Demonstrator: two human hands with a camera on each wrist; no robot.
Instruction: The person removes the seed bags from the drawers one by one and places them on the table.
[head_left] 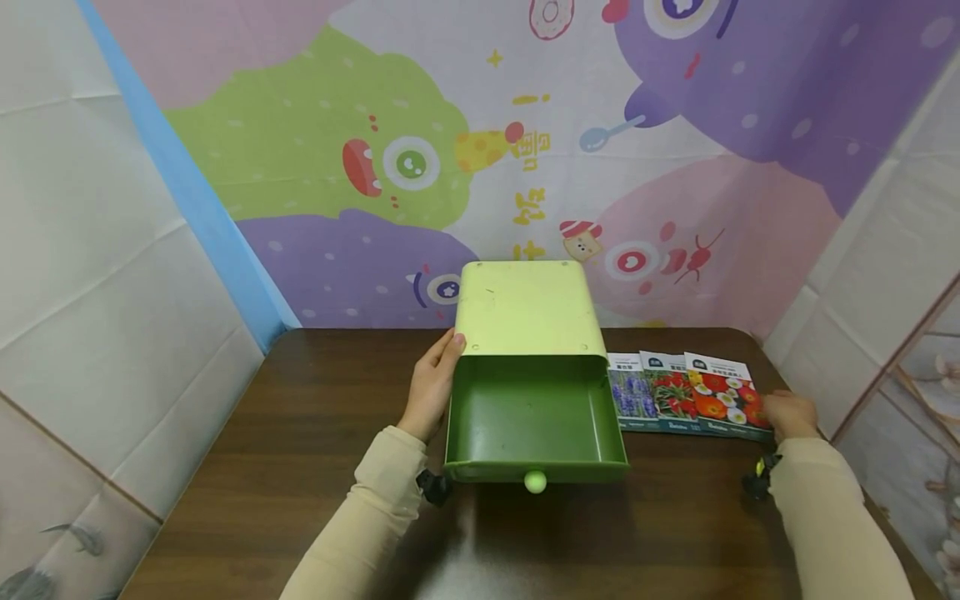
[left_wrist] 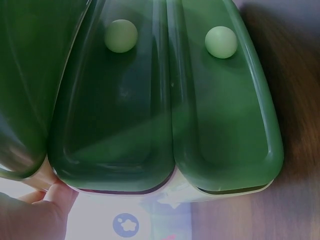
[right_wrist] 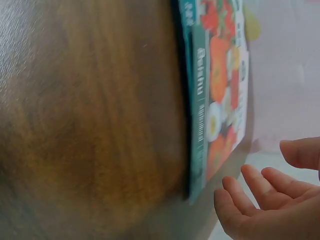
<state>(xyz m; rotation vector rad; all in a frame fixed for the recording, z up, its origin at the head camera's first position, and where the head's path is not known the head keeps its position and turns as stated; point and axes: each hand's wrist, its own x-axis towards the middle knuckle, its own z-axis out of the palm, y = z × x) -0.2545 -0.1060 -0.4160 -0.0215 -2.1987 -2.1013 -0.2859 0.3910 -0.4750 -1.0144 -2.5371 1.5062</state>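
A small drawer cabinet with a pale yellow-green shell (head_left: 528,308) stands in the middle of the table. Its dark green top drawer (head_left: 532,417) is pulled out, with nothing inside. Below it, two closed drawers with round knobs show in the left wrist view, the upper one (left_wrist: 120,105) and the lower one (left_wrist: 225,115). My left hand (head_left: 431,383) rests against the cabinet's left side, thumb at the top edge. To the right, seed packets with flower pictures (head_left: 723,396) lie overlapping. My right hand (head_left: 791,414) is at their right end, fingers loosely bent and spread, holding nothing (right_wrist: 270,200).
The brown wooden table (head_left: 300,467) runs back to a cartoon-printed cloth (head_left: 315,150). Pale panels (head_left: 90,250) rise at the left, with more at the right close to my right hand.
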